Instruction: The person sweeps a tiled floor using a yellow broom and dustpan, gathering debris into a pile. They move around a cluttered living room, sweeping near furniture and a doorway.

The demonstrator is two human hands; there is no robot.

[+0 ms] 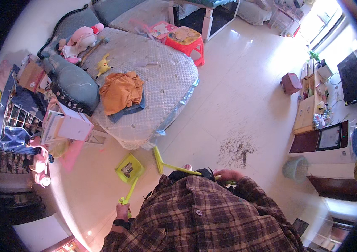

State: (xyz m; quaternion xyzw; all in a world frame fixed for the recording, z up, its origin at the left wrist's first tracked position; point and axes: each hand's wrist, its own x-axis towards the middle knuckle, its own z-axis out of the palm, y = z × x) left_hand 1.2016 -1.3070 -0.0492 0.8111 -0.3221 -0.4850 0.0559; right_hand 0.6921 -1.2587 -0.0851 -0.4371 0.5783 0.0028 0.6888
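My left hand (pixel 122 211) grips the handle of a yellow-green dustpan (pixel 130 168), whose pan is held over the pale floor and has something dark in or on it. At my waist, my right hand (pixel 229 175) is closed on the handle of a yellow-green broom (pixel 178 168). The broom's head lies to the left, between the dustpan and my body, near the sofa's corner. Dark scattered debris or marks (pixel 240 150) show on the floor ahead and to the right of me.
A quilt-covered sofa (pixel 166 72) holds orange clothing (pixel 123 91) and plush toys. Beyond it stands a red plastic stool (pixel 186 41). A maroon stool (pixel 291 83), a wooden cabinet (pixel 304 115) and a pale green bin (pixel 295 168) stand right. Shelves and boxes crowd the left.
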